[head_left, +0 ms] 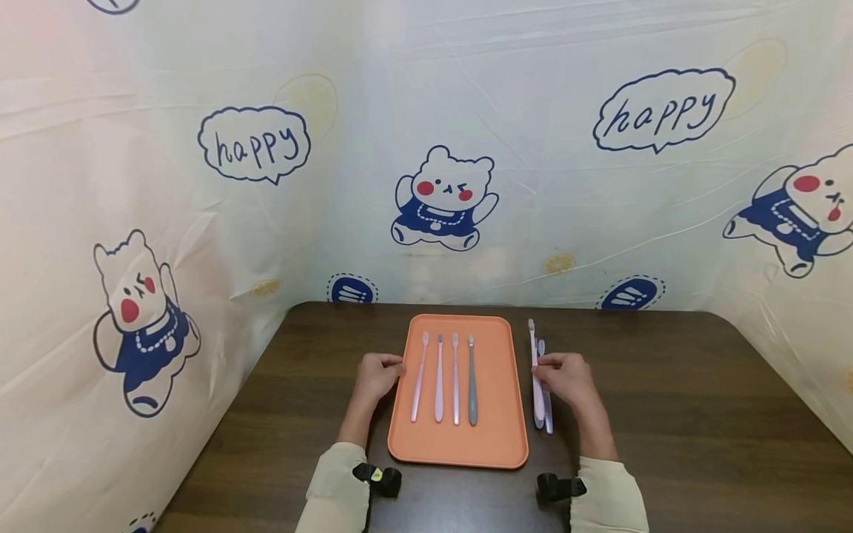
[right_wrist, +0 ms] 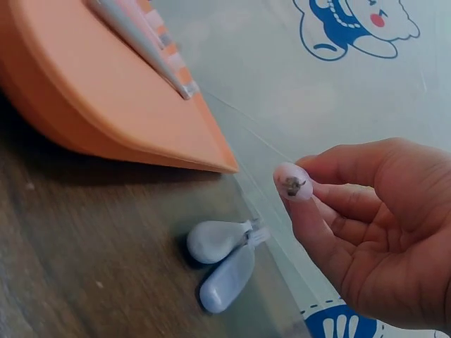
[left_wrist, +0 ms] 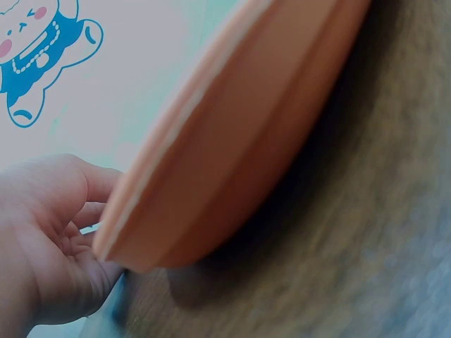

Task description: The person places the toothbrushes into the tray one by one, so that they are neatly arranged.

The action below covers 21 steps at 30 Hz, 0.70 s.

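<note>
An orange tray (head_left: 493, 392) lies on the table with several toothbrushes in a row, pink ones (head_left: 438, 385) and a grey one (head_left: 472, 385) at the right. My left hand (head_left: 378, 376) grips the tray's left rim; in the left wrist view the hand (left_wrist: 60, 232) has fingers and thumb at the rim's edge. My right hand (head_left: 565, 376) pinches a pale pink toothbrush (head_left: 537, 400) beside the tray. In the right wrist view this toothbrush (right_wrist: 292, 182) points its handle end at the camera, above two toothbrushes on the table, a greyish one (right_wrist: 215, 241) and a bluish one (right_wrist: 227, 282).
The dark wooden table (head_left: 673, 414) extends to both sides of the tray. A pale printed curtain (head_left: 533, 185) hangs behind it and along both sides. Black wrist cameras sit at the left cuff (head_left: 378, 480) and right cuff (head_left: 558, 487).
</note>
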Tool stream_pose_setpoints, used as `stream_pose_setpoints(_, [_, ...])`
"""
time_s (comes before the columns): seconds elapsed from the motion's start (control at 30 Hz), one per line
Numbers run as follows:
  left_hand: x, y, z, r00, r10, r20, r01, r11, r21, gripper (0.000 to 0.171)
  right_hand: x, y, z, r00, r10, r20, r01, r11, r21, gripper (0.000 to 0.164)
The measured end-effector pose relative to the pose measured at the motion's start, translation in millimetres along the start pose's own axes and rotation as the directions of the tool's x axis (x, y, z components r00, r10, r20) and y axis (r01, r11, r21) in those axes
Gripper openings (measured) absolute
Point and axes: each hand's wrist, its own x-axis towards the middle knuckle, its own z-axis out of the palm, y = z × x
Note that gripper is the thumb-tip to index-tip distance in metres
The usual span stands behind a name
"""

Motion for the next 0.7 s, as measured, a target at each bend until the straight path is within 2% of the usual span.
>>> stream_pose_setpoints(0.7, [-0.4,-1.4,0.2,1.0,0.021,-0.018,-0.021,1.0,0.017,0.022,1.8,-5.3,9.3,1.0,-0.002,-0.015,0.002,1.0,0.023,0.033])
